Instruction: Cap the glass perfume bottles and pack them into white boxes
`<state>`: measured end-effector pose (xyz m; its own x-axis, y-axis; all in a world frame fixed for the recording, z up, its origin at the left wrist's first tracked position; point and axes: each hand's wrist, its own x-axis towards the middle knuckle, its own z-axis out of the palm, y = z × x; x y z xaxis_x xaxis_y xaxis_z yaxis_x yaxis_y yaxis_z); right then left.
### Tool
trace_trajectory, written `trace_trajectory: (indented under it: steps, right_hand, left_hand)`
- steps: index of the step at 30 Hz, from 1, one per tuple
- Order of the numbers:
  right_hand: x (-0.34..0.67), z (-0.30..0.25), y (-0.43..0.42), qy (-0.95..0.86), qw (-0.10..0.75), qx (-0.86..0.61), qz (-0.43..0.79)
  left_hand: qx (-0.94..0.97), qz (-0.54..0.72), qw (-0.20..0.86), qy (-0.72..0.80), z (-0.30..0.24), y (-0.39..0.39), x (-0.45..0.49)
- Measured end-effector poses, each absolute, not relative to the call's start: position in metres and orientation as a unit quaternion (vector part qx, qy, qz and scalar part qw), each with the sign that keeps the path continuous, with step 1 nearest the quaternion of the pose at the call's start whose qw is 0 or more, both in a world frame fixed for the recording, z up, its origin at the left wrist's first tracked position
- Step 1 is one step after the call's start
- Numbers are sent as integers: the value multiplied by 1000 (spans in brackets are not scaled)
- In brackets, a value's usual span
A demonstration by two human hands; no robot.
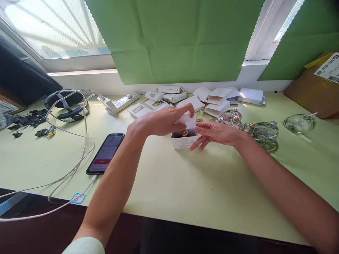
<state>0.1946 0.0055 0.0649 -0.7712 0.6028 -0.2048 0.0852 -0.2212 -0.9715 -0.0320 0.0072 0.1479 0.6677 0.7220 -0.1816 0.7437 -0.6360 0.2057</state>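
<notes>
A small white box (184,143) stands on the table in front of me with its top open. Inside it shows a round gold cap (184,133); whatever lies below the cap is hidden. My left hand (165,120) reaches over the box from the left, its thumb and index finger curled about the raised white lid flap (189,121). At the right side of the box, my right hand (215,133) holds the edge with its thumb, the other fingers along the wall. Just behind my right hand are several clear glass bottles (265,130) with ornate stoppers.
White cartons (217,100) are heaped at the back. A phone (106,153) with a cable lies left of my forearm. Farther left are a power strip (123,104), a headset (69,109) and black parts (29,120). A lone bottle (299,123) and a brown carton (312,88) sit right.
</notes>
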Motion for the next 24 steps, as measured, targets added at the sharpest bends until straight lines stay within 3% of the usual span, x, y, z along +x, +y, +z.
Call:
trace_trajectory:
  steps: [10, 17, 24]
  right_hand:
    - [198, 73, 2, -585, 226, -355, 693]
    - [211, 73, -29, -555, 293, -421, 654]
    - [221, 63, -35, -590, 359, -435, 578]
  left_hand:
    - [908, 51, 276, 312, 146, 19, -46]
    - [766, 209, 573, 203, 78, 7, -43]
    - [568, 384, 687, 240, 42, -12, 1]
